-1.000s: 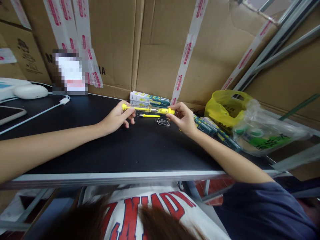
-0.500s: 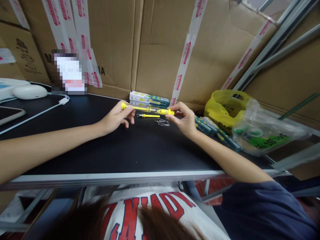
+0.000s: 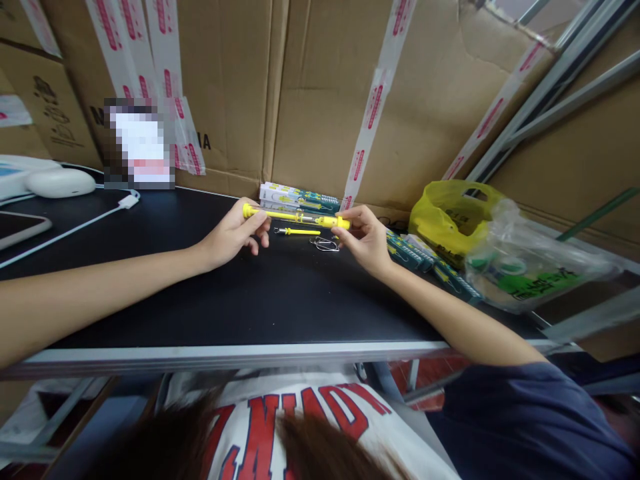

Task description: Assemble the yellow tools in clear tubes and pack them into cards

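Note:
A long yellow tool (image 3: 295, 217) with a clear middle section is held level above the black table (image 3: 280, 300). My left hand (image 3: 235, 233) pinches its left end and my right hand (image 3: 367, 239) pinches its right end. Just below it on the table lie a thin yellow rod (image 3: 299, 231) and a small bent wire piece (image 3: 326, 244).
Printed flat boxes (image 3: 295, 197) are stacked at the table's back, more boxes (image 3: 425, 257) lie at the right beside a yellow bag (image 3: 453, 217) and a clear plastic bag (image 3: 530, 263). Taped cardboard cartons (image 3: 320, 93) wall the back. A white cable (image 3: 75, 227) and devices sit left.
Almost nothing differs: both hands keep the yellow tool in the same place, with only slight finger shifts.

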Motion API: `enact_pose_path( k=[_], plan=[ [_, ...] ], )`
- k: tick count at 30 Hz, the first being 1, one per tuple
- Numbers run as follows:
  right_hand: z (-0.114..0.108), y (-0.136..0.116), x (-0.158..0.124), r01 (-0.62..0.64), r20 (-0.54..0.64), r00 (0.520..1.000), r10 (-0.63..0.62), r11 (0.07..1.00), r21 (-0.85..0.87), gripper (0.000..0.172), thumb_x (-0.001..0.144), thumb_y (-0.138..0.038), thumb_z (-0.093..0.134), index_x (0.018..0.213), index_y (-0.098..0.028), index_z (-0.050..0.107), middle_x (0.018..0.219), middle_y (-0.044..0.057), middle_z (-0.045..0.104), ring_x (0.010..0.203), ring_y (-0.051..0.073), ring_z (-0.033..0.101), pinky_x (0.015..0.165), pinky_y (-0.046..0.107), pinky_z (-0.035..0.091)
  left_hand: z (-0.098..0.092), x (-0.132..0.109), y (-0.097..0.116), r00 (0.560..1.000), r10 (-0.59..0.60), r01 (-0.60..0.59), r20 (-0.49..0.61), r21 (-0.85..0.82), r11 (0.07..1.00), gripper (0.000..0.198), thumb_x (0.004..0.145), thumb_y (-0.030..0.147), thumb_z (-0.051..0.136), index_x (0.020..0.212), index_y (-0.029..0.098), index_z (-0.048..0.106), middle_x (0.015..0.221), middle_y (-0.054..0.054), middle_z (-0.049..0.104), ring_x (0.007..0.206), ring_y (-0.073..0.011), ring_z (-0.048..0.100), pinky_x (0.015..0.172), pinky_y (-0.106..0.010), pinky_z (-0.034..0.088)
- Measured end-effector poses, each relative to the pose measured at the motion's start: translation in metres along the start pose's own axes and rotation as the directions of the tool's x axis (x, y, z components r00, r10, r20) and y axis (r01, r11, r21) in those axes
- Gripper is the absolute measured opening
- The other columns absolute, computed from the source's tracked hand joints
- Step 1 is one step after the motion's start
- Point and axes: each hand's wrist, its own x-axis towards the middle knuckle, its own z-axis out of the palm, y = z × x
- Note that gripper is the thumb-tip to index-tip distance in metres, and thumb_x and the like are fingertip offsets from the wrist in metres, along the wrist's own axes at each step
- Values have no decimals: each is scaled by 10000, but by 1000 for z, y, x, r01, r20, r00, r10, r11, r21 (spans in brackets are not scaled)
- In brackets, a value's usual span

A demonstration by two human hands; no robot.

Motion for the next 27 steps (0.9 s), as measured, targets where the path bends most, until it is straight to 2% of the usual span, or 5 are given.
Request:
enact_pose_path(
  k=[6,9,12,17,27],
  plan=[
    [0,2,1,-50,34,998,48,996,71,391,745,-478,737,963,-224,533,610,-72,487,433,62,415,381,200,364,-2,1,-2,1000,-9,9,3,7,1000,412,808,512,636,931,208,388,777,37,542,577,-102,611,386,-176,471],
    [-2,-1,3,46,-45,998,-49,997,-64,346,735,-456,754,913,-202,599,631,-54,449,518,74,432,445,205,379,-1,1,-2,1000,-9,9,9,8,1000,421,803,517,640,931,207,388,773,39,540,568,-100,608,379,-178,468],
    [-3,-4,4,120,-81,988,-134,979,-166,325,721,-446,768,867,-191,632,787,-1,513,673,104,502,528,222,430,-1,1,-2,1000,-7,7,10,0,1000,429,798,523,643,930,207,383,764,42,539,556,-99,605,370,-177,461],
    [1,-4,2,18,-36,999,-20,999,-49,350,762,-460,728,928,-199,563,746,-15,547,626,103,518,541,238,446,0,1,-2,1000,-5,5,1,-4,1000,416,805,509,640,933,209,382,755,45,543,546,-98,606,367,-173,460],
    [3,-4,1,-53,65,997,48,994,91,343,827,-467,668,964,-239,452,572,-82,475,376,69,412,364,223,318,-1,2,-4,1000,1,-1,8,-17,1000,380,826,471,629,937,213,374,756,47,546,542,-100,608,368,-179,461]
  ],
)
